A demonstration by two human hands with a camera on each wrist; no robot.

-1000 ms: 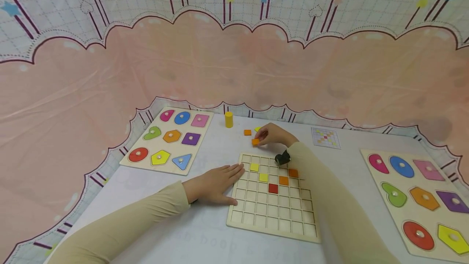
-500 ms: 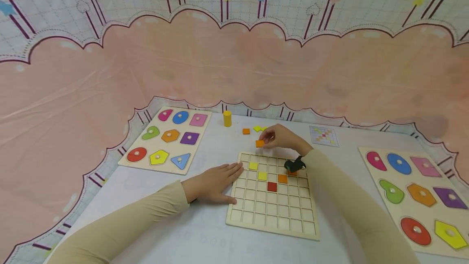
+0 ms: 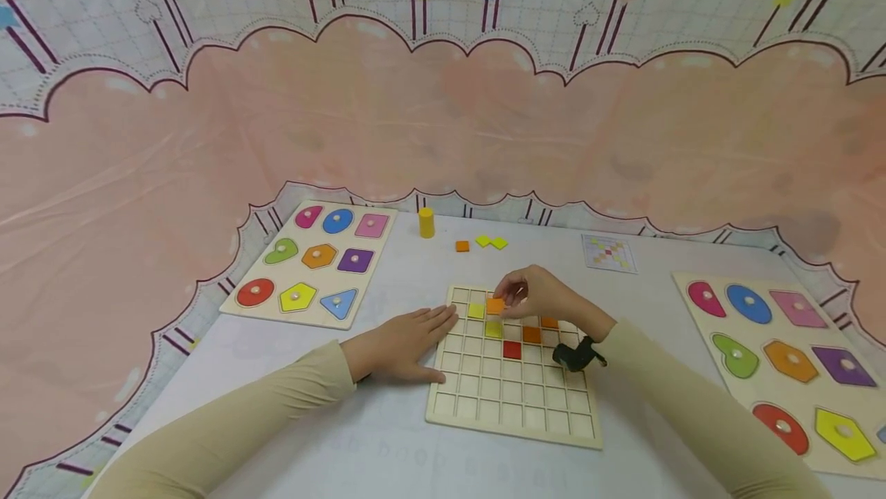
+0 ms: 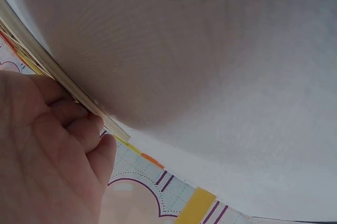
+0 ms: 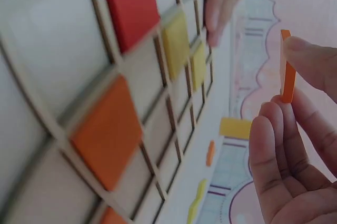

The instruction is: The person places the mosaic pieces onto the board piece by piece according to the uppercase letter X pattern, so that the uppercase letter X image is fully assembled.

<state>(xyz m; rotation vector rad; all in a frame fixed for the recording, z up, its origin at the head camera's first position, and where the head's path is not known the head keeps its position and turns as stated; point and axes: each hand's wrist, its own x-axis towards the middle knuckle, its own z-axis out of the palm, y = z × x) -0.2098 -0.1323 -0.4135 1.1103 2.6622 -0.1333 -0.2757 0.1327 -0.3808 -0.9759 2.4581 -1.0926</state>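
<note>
In the head view my left hand [image 3: 404,345] lies flat with its fingertips on the left edge of a wooden grid board [image 3: 477,410] and its thumb spread. The left wrist view shows this palm [image 4: 47,150] beside the board's edge [image 4: 60,75]. My right hand [image 3: 543,297] pinches an orange square tile [image 3: 494,306] over the board's upper rows. In the right wrist view the tile [image 5: 288,71] stands edge-on between thumb and fingers. Set in the grid are a red tile [image 3: 511,350], two yellow tiles [image 3: 476,311] in a diagonal, and two orange tiles [image 3: 531,334].
Behind the board lie a loose orange tile [image 3: 462,246] and two yellow tiles [image 3: 498,243]. A yellow cylinder [image 3: 426,223] stands near them. A pattern card [image 3: 608,253] lies at the back right. Knobbed shape puzzles flank the board, one left [image 3: 328,280], one right [image 3: 768,391].
My right hand has lifted the orange tile from the table behind the board and brought it forward over the grid. The left hand keeps its place at the board's edge.
</note>
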